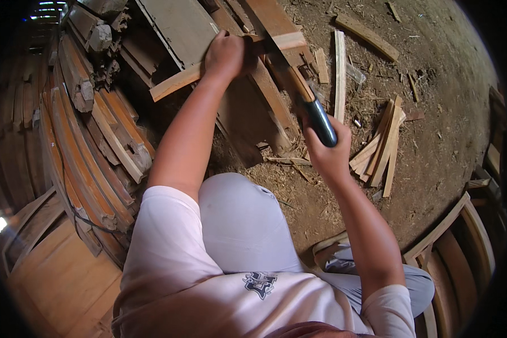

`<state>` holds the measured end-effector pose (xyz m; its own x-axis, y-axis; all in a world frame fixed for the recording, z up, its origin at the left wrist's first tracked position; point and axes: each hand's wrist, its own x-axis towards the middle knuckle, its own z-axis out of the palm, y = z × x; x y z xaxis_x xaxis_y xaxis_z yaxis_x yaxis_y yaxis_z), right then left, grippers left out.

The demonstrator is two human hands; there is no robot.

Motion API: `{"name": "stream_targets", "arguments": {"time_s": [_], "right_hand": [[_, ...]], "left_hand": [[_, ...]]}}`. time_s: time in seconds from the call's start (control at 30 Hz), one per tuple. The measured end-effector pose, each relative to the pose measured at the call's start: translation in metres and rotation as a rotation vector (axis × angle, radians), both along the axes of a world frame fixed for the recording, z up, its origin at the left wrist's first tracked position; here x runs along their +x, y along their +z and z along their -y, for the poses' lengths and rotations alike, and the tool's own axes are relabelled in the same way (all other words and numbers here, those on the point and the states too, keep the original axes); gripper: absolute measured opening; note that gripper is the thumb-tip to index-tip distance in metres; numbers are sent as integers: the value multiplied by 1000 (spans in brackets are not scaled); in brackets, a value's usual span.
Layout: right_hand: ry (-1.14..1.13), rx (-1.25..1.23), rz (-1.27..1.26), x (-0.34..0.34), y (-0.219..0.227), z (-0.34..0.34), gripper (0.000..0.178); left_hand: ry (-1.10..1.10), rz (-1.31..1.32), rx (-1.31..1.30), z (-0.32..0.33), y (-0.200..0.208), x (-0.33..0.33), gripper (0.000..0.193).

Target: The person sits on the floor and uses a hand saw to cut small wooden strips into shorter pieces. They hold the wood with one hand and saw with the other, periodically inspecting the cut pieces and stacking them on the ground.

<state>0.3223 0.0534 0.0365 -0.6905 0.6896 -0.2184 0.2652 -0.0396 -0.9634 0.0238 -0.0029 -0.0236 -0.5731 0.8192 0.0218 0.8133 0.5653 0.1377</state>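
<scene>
My left hand (226,55) is closed round a narrow wooden strip (177,83), which lies slantwise over a grey board (180,28) and other timber. The strip's right end (289,41) shows beyond the blade of a handsaw (301,84). My right hand (328,147) is wrapped round the saw's black grip, below a wooden section. The long dark blade runs up and left across the strip and leaves the top of the view. It is somewhat blurred, and its teeth cannot be made out. My left knee (242,219) is bent close under the timber.
Stacked curved boards (67,152) line the left side, with a wooden panel (67,281) below them. Thin offcuts (384,146) lie in a pile right of my right hand. A long plank (367,37) and wood shavings are on the dirt floor. Wooden frames (456,253) stand lower right.
</scene>
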Motion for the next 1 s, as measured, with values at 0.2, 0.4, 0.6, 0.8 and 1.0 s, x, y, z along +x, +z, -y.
{"name": "stream_targets", "arguments": {"time_s": [0.2, 0.4, 0.6, 0.8, 1.0], "right_hand": [[1, 94, -16, -20, 21, 9, 6], [17, 205, 11, -46, 39, -3, 11], [9, 223, 10, -51, 39, -6, 11], [-12, 263, 5, -50, 29, 0, 12], [-30, 184, 83, -31, 35, 0, 12]], "left_hand": [[-14, -7, -39, 0, 8, -6, 22], [-72, 151, 59, -2, 11, 1, 22], [-208, 19, -43, -3, 14, -3, 30], [-165, 21, 101, -1, -5, -12, 22], [-8, 96, 98, -7, 1, -4, 20]]}}
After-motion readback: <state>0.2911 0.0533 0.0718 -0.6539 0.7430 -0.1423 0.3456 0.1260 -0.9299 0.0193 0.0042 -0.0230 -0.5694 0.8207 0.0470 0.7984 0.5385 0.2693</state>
